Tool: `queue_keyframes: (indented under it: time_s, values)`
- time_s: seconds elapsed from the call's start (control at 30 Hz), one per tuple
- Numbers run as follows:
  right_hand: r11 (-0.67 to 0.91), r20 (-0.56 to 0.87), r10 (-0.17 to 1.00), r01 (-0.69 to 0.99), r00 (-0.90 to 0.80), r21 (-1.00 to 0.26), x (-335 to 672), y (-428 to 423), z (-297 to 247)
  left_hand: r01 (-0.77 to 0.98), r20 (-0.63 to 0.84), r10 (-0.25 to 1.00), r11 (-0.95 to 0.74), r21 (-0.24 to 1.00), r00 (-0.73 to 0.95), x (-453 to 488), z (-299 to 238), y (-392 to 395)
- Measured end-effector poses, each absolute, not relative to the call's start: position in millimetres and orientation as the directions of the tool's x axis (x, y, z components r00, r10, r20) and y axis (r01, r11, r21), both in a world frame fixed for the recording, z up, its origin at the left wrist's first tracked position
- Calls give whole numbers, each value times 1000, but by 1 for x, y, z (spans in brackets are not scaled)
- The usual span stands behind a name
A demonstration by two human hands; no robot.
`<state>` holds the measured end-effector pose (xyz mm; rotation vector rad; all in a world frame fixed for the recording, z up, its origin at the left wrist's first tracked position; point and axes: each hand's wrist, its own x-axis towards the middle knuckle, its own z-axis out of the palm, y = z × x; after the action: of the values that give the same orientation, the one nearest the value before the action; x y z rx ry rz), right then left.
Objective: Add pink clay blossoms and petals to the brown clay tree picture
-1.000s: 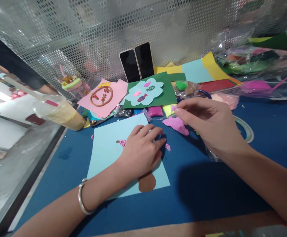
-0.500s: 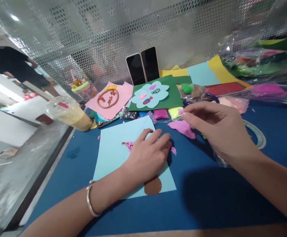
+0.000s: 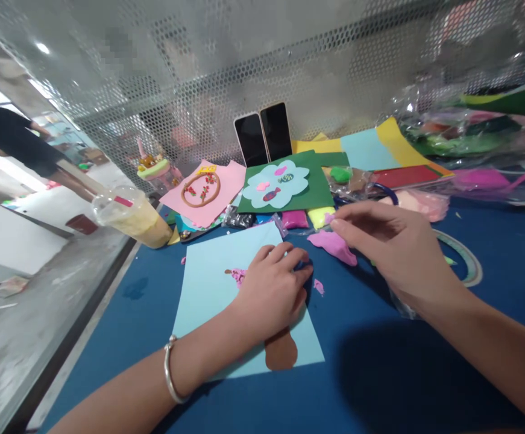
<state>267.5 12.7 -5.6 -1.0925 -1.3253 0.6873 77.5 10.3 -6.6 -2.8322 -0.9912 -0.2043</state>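
Note:
A light blue sheet of paper (image 3: 217, 313) lies in front of me, with crumbly pink-purple clay (image 3: 238, 276) and a brown clay shape (image 3: 281, 352) on it. My left hand (image 3: 273, 286) rests over the sheet, fingers bent and apart; its thumb is hidden, and so is the middle of the clay work. Thumb and index finger of my right hand (image 3: 391, 256) pinch a small piece of pink-purple clay (image 3: 330, 218). Just below those fingertips a larger flattened lump of purple clay (image 3: 333, 246) sits on the blue table. A small scrap of clay (image 3: 319, 286) lies beside the sheet.
A drink cup (image 3: 138, 220) stands at the left edge. Behind are two phones (image 3: 264, 135), pink (image 3: 219, 211) and green (image 3: 320, 190) craft cards, clay packets (image 3: 295, 219) and coloured paper (image 3: 366, 150). A tape roll (image 3: 472, 259) lies right. A person (image 3: 13, 138) stands beyond.
The view has tilted slightly, so the table things appear lower. Both hands keep nearly the same places, the right one still pinching its clay piece. The person at left appears shifted.

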Motion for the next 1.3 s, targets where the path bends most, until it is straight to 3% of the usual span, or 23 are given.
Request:
queue_keyframes:
  time_s: [0.47,0.7,0.87,1.07,1.3]
  values:
    - [365,391,909,179,144,-914,270,21,-18,616,160,597,-778,-127,787,79,-6,6]
    - [365,395,907,191,148,-911,269,23,-16,612,206,597,-791,-13,775,78,-7,6]
    - [350,378,915,186,143,-918,270,24,-14,620,250,641,-767,164,726,75,-8,12]
    - [305,328,931,149,160,-941,273,26,-11,587,321,748,-658,472,581,76,-8,23]
    - [275,281,947,59,159,-960,271,26,-12,356,288,871,-436,827,399,76,3,22]
